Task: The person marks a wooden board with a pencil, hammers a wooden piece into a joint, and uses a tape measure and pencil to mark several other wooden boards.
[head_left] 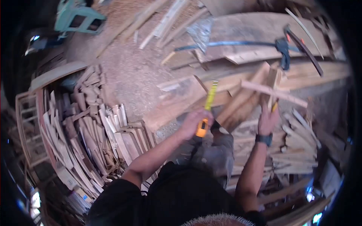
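The person's left hand (194, 122) is closed around a boxy yellow-orange tape measure (202, 128), whose narrow yellow blade (212, 96) stands out past the fingers, its long axis pointing away from the body and leaning slightly right. The right hand (268, 119), below a dark wristwatch (263, 140), grips the near end of a narrow light-brown wooden piece (272, 84), which also runs away from the body. A slim yellow tool (274, 106), too small to identify, lies along its fingers. The wooden piece is thus well to the right of the tape measure, with the right hand on it and the left hand apart from it; the blade and the piece run roughly alongside each other.

Just beyond the right hand, a thin flat pinkish wooden strip (275, 93) crosses the piece, sloping down to the right. Between the hands lies a broad brown plank (239, 101), set diagonally.

To the left, a pale slatted wooden frame (39, 124) stands beside densely packed wooden offcuts (90, 132); whether it encloses them cannot be told. Farther off, a long blue-black bar clamp (283, 52) lies across a wide wooden slab (249, 30), and a teal plastic object with openings (66, 19) stands at the far left, its contents, if any, unclear.
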The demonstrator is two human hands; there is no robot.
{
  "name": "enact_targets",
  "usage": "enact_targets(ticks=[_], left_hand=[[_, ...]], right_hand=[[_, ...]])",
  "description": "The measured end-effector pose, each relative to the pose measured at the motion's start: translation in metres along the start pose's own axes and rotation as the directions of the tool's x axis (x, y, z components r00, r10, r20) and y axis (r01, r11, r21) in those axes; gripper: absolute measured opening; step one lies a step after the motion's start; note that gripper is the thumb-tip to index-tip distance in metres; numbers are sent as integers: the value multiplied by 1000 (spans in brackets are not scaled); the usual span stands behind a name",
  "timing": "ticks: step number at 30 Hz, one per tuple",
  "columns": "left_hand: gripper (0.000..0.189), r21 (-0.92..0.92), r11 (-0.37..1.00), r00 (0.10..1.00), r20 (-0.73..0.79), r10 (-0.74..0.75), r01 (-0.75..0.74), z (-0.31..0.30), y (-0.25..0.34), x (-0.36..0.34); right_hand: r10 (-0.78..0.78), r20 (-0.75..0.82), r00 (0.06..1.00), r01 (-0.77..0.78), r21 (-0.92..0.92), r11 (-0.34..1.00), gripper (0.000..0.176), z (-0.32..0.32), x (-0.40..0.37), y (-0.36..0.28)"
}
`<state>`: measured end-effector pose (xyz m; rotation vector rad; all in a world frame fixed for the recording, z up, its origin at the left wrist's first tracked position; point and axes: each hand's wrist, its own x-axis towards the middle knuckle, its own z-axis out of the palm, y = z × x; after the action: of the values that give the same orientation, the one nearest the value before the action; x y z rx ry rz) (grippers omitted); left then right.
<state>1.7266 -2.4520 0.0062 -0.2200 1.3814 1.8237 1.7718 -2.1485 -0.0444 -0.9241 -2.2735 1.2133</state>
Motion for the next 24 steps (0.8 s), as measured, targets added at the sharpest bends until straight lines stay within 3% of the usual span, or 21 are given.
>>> enact_targets(ticks=[3,5,8,10,14,16,18,19,20,22,24], left_hand=[[34,-125,992,997,-78,-27,17,-9,-14,-31],[36,-94,995,987,-159,9,-24,-11,-19,-42],[37,-86,996,983,-183,10,-27,-16,-19,-36],[37,-83,996,981,-192,16,-33,-15,-24,-35],[36,-20,999,983,-179,-48,45,-10,-45,-33],[35,-10,997,983,-166,-78,77,-7,-58,-31],[33,5,992,976,-180,-124,127,-7,-75,-31],[31,19,990,977,-164,-137,142,-10,-84,-33],[31,23,990,977,-167,-134,140,-12,-93,-34],[32,182,970,981,-134,-138,161,-19,-110,-39],[32,216,956,976,-133,-171,197,-29,-127,-48]], right_hand=[[338,-12,941,-331,168,928,30,-18,6,15],[344,-163,925,-256,403,879,20,-27,10,1],[453,-195,870,-321,474,820,20,-38,16,14],[469,-222,855,-350,422,836,20,-51,17,18],[377,-277,884,-290,307,906,24,-65,34,29],[289,-187,939,-247,219,944,31,-66,54,19],[106,-157,982,-96,75,993,40,-51,83,22],[97,-84,992,-95,30,995,44,-43,96,22],[88,-10,996,-88,-14,996,48,-34,112,20],[-30,80,996,38,-105,994,51,-11,145,20],[-147,119,982,174,-262,949,59,9,173,19]])
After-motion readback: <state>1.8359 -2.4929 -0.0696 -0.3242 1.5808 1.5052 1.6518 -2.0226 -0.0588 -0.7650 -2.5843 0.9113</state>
